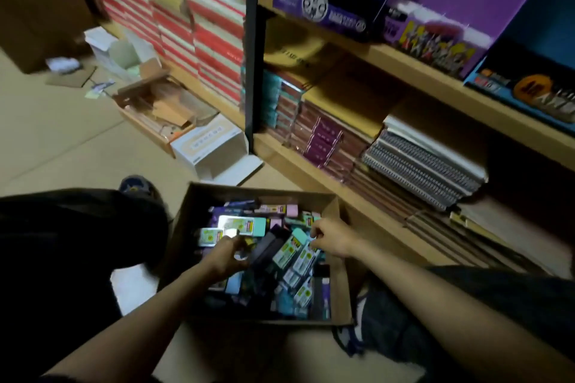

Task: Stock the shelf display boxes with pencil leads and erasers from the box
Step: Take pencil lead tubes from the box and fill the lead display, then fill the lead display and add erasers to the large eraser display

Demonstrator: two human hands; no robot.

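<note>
Head view, dim light. Person crouched on the floor [62, 140].

- Cardboard box [339, 289] sits open on the floor, lower centre of frame, between the knees. It is filled with a loose jumble of small packs [249, 225], teal, pink and dark purple. Print is too small to tell leads from erasers.
- Left hand [225, 255] is down in the left half of the box, fingers curled among the packs. Cannot tell whether it holds one.
- Right hand [334, 238] is at the right side of the box, fingers drawn close and pinching the upper end of a teal pack [292, 246] that lies slanted on the heap.
- Targets: purple display box [323, 9] and blue display box [525, 84] stand on the upper shelf [404, 68], upper right of frame, well apart from the cardboard box. Spiral notebooks [426, 165] are stacked on the shelf below.

Judgement: the picking and sorting step is in hand. No pack is near a display box yet.

Next move calls for:
- lifting the teal pack clear of its neighbours without dragging others out;
- checking its kind against the display boxes;
- carrying it up and right to the matching one and setting it in aligned with the stock there.
</note>
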